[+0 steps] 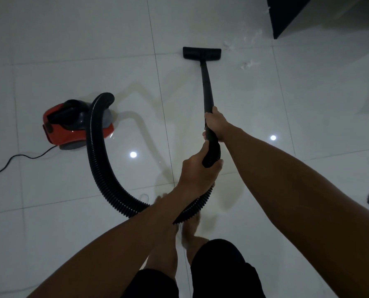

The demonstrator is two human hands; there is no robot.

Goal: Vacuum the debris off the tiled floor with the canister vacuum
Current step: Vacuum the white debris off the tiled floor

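- Glossy white tiled floor [71, 190] fills the view, with ceiling lights mirrored in it as bright spots.
- Nearest the camera stand the person's bare legs in black shorts [220, 269].
- Left hand [197, 175] is curled round the bent end of the handle, where the ribbed black hose [99, 164] joins it.
- Right hand [215, 123] sits further up, fingers wrapped tight around the black wand [206, 89] — both hands are closed on the vacuum's tube.
- Hose loops down by the feet, then arcs leftward to the red canister vacuum [71, 125], which rests on the floor to the left; its black cord [13, 162] trails off toward the left edge.
- Floor head [201, 53] lies flat on the tiles at the wand's far end.
- White fluffy debris [247, 64] lies just right of the head, more of it toward a dark cabinet [286, 16] in the far corner.
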